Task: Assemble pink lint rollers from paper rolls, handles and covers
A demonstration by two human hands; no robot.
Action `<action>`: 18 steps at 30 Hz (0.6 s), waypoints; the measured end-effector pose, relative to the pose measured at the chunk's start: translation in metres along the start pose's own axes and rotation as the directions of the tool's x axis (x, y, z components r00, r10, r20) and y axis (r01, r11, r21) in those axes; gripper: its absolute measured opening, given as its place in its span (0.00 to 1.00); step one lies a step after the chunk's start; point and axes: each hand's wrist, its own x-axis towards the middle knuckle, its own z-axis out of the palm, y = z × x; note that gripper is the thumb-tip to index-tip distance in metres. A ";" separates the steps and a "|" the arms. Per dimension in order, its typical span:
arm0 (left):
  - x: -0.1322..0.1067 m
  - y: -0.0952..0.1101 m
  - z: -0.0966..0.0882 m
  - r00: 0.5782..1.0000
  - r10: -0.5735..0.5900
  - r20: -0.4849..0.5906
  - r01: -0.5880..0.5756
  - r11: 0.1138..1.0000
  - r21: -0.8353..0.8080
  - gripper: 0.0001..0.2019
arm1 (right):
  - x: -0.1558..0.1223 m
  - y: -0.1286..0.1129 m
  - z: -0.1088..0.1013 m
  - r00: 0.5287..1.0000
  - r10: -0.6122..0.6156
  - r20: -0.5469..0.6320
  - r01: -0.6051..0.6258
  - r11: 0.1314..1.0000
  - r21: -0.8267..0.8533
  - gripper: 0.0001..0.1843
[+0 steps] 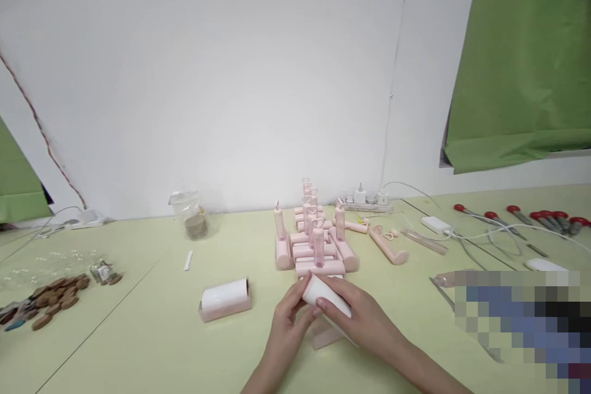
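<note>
Hands, two, both closed on one white roll [325, 298], at 6 o'clock on the counter [138, 345].
Entry: the left hand [289, 314] pinches the roll's end with its fingertips. The right hand [364, 320] wraps over the body from 3 o'clock. The roll is tilted and held just above a pink tray [325, 338]. Near at 12 o'clock is a stack of pink handles [314, 246]. A second roll [226, 297] sits in a pink holder at 9 o'clock, with bare counter between. Brown discs [55, 298] lie well apart by the left edge, a plastic bag [191, 218] at 11 o'clock, and red-handled tools [545, 218] at 2 o'clock. Open surface spans 7 to 8 o'clock.
</note>
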 end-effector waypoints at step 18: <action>-0.006 -0.004 -0.006 0.755 0.653 -0.059 -0.521 0.653 0.550 0.24 | 0.008 0.020 0.010 0.980 0.195 -0.041 -0.142 0.826 0.546 0.29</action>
